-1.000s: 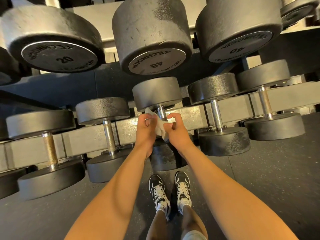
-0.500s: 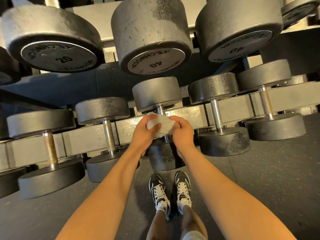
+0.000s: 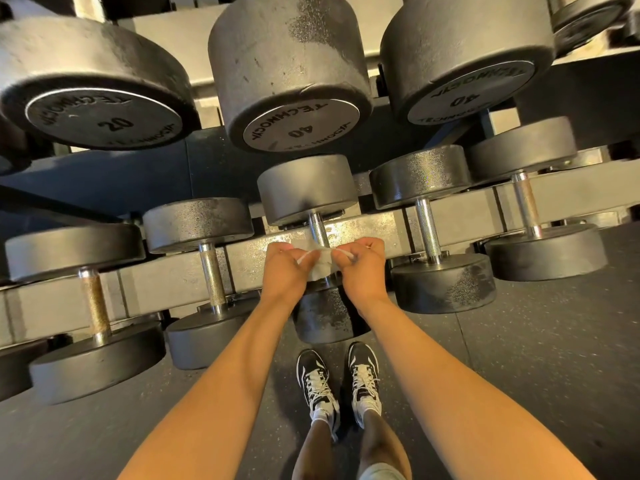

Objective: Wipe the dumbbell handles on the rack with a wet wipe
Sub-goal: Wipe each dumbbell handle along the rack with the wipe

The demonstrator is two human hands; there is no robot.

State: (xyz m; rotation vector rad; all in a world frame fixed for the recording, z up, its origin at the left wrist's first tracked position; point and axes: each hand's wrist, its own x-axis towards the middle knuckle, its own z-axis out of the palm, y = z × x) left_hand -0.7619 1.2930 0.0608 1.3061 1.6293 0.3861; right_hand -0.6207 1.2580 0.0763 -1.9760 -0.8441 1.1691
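Left hand (image 3: 285,268): clenched on one end of the wet wipe (image 3: 320,263), knuckles up.
Right hand (image 3: 362,268): fist closed on the other end, level with the left.
Wet wipe: pulled taut between both fists, lying across the lower part of the handle (image 3: 318,230) (how far round it goes, I cannot tell).
Centre dumbbell (image 3: 306,188): sitting on the lower rail of the rack (image 3: 166,282), handle bare and shiny above the wipe.
Below: black-and-white shoes (image 3: 317,382) planted on the dark speckled floor (image 3: 554,358).
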